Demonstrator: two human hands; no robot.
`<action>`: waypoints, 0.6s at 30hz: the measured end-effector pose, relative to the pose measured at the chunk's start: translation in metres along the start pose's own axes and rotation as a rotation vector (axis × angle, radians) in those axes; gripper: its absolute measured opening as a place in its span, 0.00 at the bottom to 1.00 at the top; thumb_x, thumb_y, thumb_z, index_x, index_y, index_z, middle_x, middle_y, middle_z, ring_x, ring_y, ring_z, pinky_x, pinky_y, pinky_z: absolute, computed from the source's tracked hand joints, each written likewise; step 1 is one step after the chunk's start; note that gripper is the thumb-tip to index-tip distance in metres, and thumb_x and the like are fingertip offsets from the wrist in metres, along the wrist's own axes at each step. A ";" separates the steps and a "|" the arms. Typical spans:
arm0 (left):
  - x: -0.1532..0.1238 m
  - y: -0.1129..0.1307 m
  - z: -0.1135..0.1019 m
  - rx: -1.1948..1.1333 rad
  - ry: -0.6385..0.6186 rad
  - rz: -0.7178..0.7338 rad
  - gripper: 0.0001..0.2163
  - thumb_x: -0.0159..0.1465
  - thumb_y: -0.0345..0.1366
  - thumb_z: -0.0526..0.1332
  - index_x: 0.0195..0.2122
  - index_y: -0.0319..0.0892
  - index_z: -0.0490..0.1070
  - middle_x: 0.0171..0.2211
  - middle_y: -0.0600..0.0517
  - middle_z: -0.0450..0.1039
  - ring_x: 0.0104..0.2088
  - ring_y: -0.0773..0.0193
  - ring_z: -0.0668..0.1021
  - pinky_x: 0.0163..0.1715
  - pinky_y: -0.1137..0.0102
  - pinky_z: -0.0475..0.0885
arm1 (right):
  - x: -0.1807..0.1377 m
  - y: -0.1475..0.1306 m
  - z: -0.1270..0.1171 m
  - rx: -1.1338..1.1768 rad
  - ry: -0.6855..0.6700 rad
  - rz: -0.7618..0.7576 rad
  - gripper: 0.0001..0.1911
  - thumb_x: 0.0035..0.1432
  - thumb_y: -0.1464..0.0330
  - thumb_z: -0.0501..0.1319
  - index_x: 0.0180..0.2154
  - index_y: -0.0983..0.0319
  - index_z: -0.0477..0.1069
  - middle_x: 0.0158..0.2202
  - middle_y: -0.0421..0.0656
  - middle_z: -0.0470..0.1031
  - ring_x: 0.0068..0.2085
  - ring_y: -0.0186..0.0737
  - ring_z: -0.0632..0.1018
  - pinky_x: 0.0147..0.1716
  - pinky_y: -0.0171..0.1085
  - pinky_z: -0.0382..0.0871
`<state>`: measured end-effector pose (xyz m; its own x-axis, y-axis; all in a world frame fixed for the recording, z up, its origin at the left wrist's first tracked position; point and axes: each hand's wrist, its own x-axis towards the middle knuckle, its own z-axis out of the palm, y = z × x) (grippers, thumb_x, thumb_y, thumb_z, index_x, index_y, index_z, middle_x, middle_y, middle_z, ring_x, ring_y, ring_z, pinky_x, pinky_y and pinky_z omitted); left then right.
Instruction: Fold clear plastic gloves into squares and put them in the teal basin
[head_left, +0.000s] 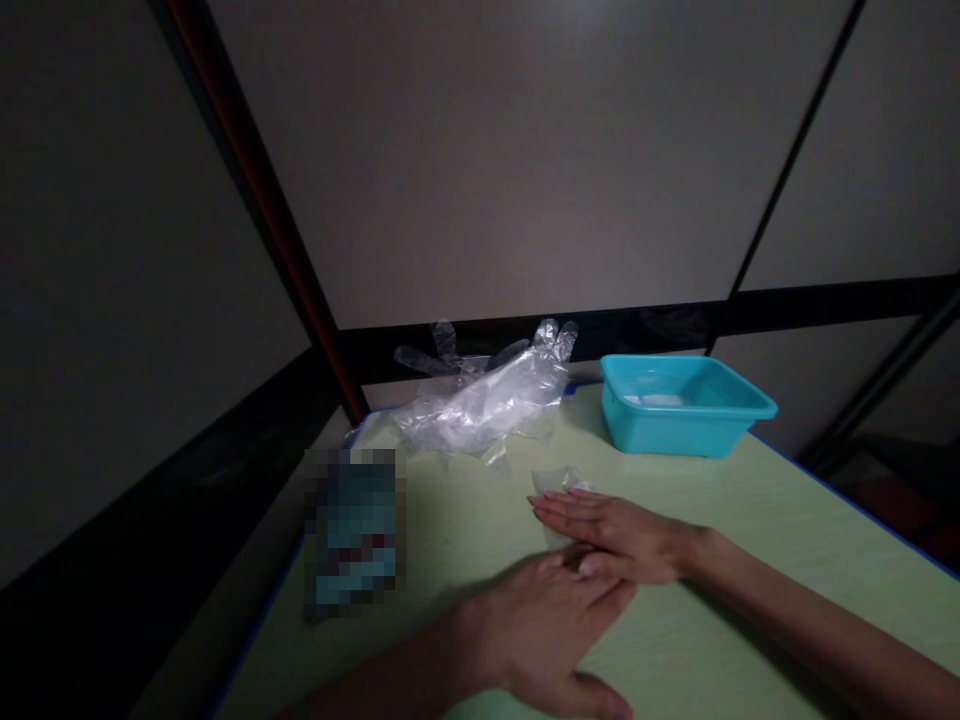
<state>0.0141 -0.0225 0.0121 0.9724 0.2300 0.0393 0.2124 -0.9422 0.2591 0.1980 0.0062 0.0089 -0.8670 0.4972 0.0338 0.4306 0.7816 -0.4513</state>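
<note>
A small clear plastic piece (pixel 553 482), perhaps a folded bag or glove, lies flat on the light green table (pixel 465 540). My right hand (pixel 626 535) rests flat across it with fingers stretched out to the left, covering much of it. Just in front, my left hand (pixel 551 625) is palm down with its thumb apart; its fingertips meet or overlap the right hand near that hand's thumb. Whether the left fingers touch the plastic is hidden. Neither hand is closed around anything.
A loose pile of clear plastic gloves (pixel 487 405) lies at the table's back edge. A turquoise plastic basin (pixel 675 425) with something whitish inside stands at the back right. A blurred-out packet (pixel 354 535) lies at the left edge. Pale panels (pixel 510 180) rise behind the table.
</note>
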 end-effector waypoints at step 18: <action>-0.002 0.006 -0.011 -0.037 -0.053 0.019 0.34 0.61 0.50 0.49 0.60 0.29 0.42 0.62 0.41 0.38 0.61 0.56 0.45 0.58 0.67 0.42 | 0.014 0.034 -0.002 -0.191 -0.004 0.064 0.32 0.61 0.56 0.43 0.61 0.64 0.37 0.62 0.45 0.40 0.62 0.38 0.44 0.58 0.44 0.39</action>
<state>0.0117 -0.0255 0.0245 0.9802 0.1977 -0.0067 0.1908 -0.9366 0.2939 0.2007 0.0404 -0.0042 -0.8371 0.5470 0.0073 0.5242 0.8060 -0.2749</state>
